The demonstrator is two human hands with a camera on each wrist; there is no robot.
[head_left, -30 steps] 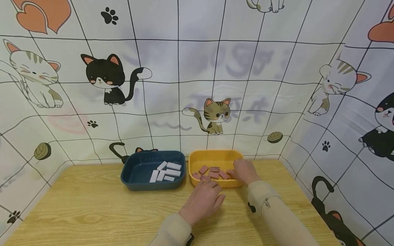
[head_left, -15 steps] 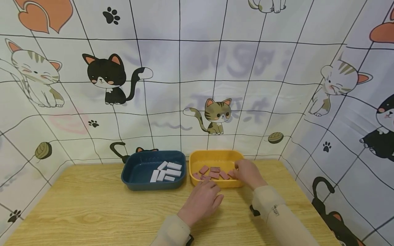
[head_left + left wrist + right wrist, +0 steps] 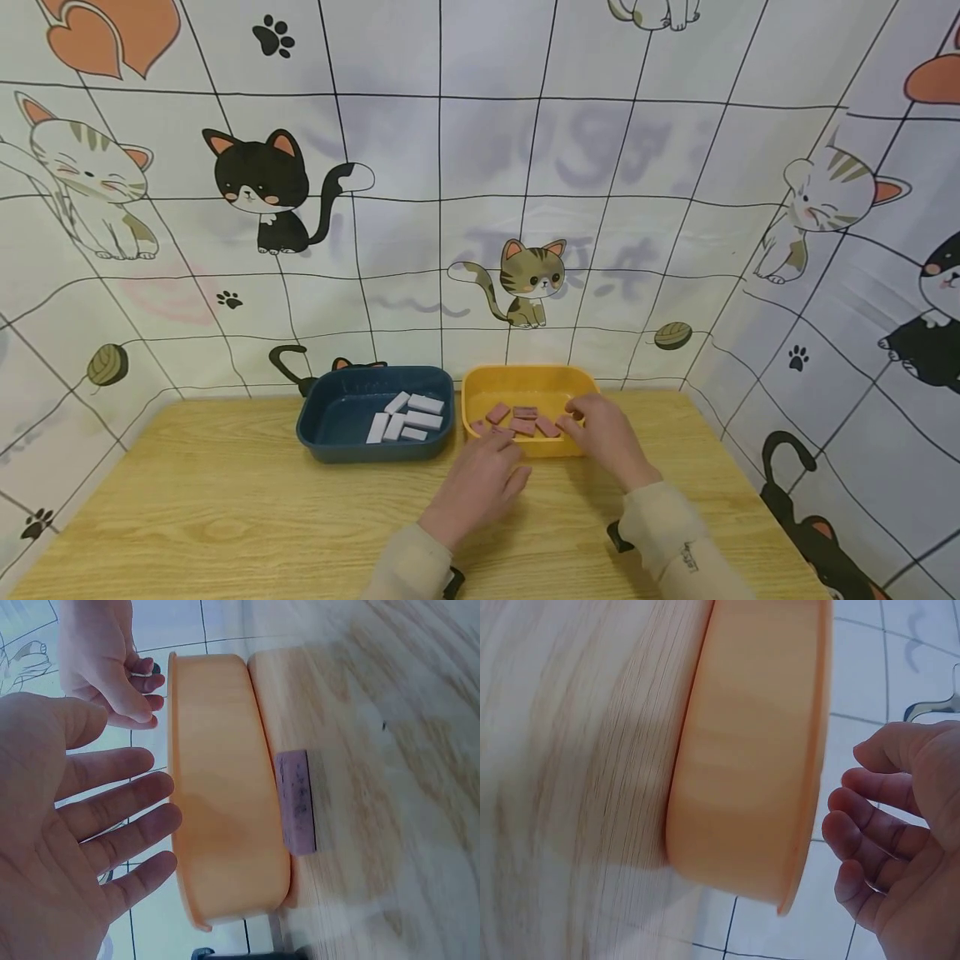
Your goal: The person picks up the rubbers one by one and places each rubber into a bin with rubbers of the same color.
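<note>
My left hand (image 3: 476, 483) is at the near rim of a yellow bin (image 3: 525, 379), fingers straight and spread with nothing in them in the left wrist view. Over the bin's right side, my right hand (image 3: 611, 437) has loosely curled fingers, and the right wrist view shows no object in them. Inside the bin lie several small reddish-pink blocks (image 3: 523, 427). Another pinkish block (image 3: 295, 802) with dark specks rests on the table against the bin's outer wall; in the head view my left hand hides it.
Left of the yellow bin stands a dark blue bin (image 3: 322, 421) holding several white blocks (image 3: 423, 420). Both sit at the back of a wooden table (image 3: 247, 517), close to a wall covering (image 3: 397, 250) with printed cats. A second covered wall rises on the right.
My left hand has shifted slightly left and toward me. The right forearm has swung a little right, and its fingers have drawn back from the blocks in the bin.
</note>
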